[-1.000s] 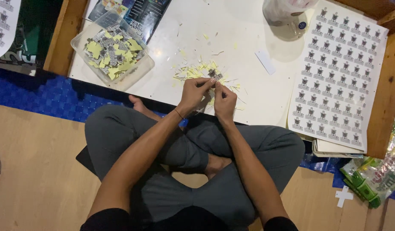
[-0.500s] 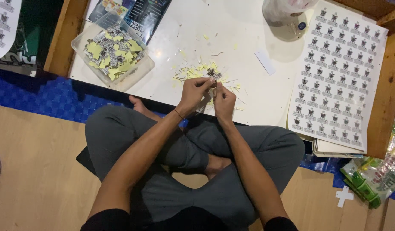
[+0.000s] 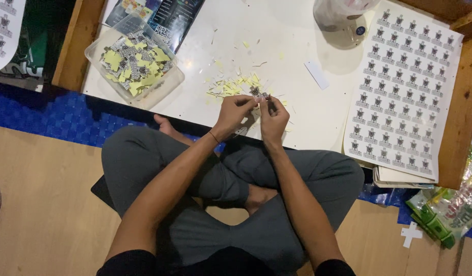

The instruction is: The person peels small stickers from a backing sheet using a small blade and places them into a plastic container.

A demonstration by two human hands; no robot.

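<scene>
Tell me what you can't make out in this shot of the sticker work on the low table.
- Small sticker, head view: pinched between left hand and right hand; the fingers hide most of it, its design too small to tell.
- Pale container, head view: cut off by the top edge.
- Sticker sheet: repeated prints too small to make out.
- Clear tub of cut stickers: pieces overlap, count unclear.
- Green packet: cut off at the right edge.

Two hands in view: left hand (image 3: 235,113), right hand (image 3: 273,118), one small sticker (image 3: 260,95) pinched between them. One clear plastic tray (image 3: 170,86) of cut stickers, one printed sticker sheet (image 3: 404,92), one pile of yellow scraps (image 3: 231,86). Loose pieces too many and too small to count.
</scene>
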